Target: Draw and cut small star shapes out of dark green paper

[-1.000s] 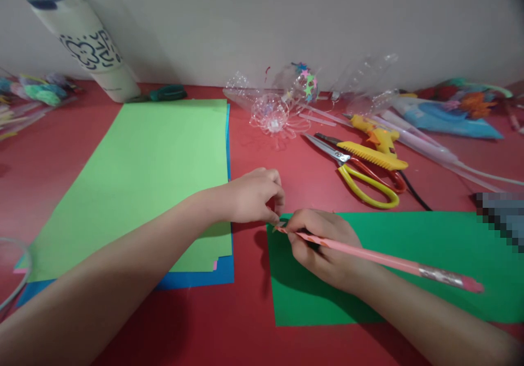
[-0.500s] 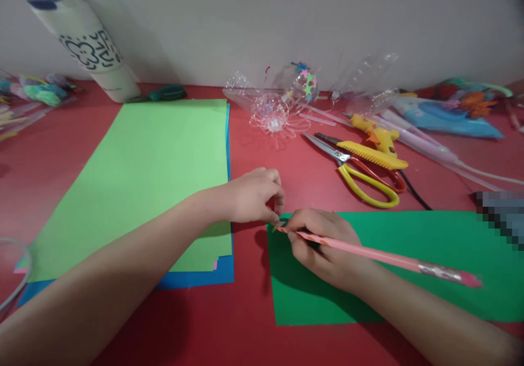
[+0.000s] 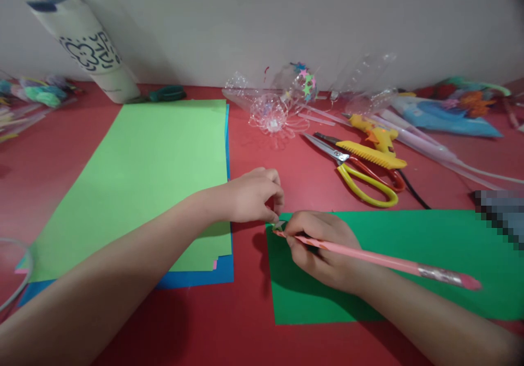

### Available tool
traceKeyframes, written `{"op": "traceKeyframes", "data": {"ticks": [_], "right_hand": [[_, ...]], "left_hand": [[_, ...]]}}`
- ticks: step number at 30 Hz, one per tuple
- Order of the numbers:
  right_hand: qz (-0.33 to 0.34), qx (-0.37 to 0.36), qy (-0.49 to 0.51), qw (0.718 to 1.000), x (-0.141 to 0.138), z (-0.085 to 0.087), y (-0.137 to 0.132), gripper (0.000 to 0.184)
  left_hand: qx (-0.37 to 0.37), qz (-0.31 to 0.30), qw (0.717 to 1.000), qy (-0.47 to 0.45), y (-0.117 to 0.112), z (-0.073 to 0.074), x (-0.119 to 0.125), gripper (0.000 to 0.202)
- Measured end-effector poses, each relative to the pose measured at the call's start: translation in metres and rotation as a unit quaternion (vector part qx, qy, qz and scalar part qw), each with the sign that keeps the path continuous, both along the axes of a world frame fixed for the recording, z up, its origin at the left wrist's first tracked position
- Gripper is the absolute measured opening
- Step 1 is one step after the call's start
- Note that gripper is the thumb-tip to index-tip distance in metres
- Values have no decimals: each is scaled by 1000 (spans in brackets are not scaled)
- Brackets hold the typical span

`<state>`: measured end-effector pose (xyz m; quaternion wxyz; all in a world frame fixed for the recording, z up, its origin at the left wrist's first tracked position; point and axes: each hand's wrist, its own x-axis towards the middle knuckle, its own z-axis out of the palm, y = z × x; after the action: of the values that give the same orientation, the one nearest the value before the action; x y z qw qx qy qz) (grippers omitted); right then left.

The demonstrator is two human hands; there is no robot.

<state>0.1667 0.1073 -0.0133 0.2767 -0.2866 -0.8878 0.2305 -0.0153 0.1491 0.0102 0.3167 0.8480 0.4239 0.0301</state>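
My right hand (image 3: 323, 251) is closed around a pink pencil (image 3: 380, 257), its tip pointing left and its eraser end to the lower right. The tip is at the lower edge of a small pale star (image 3: 280, 225), which lies at the upper left corner of a dark green sheet (image 3: 393, 300). From the left, my left hand (image 3: 256, 197) reaches over with curled fingers. Its thumb and fingertips pinch or press the star's upper left side; the exact contact is partly hidden.
Light green paper (image 3: 164, 153) lies on blue sheets (image 3: 196, 280) at left. Beyond the hands are scissors (image 3: 347, 164), a yellow-handled cutter (image 3: 372, 154), a glue gun (image 3: 376, 132) and clear beaded decorations (image 3: 272, 118). A tall white bottle (image 3: 92, 49) stands at back left.
The pencil tip has shifted slightly down and left, so more of the star shows. The eraser end has tilted a little. My left hand stays nearly still.
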Motion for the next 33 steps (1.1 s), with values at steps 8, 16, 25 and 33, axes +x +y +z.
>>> {"op": "traceKeyframes", "data": {"ticks": [8, 16, 25, 33], "right_hand": [[8, 2, 7, 1000, 1, -1, -1, 13], [14, 5, 6, 1000, 0, -2, 1, 13], [-79, -49, 77, 993, 9, 6, 0, 12], [-1, -6, -60, 998, 16, 1, 5, 21]], "left_hand": [[0, -2, 1000, -5, 0, 0, 0, 6], [1, -2, 1000, -4, 0, -1, 0, 6], [3, -13, 1000, 1, 0, -2, -2, 10], [12, -20, 1000, -6, 0, -4, -3, 8]]}}
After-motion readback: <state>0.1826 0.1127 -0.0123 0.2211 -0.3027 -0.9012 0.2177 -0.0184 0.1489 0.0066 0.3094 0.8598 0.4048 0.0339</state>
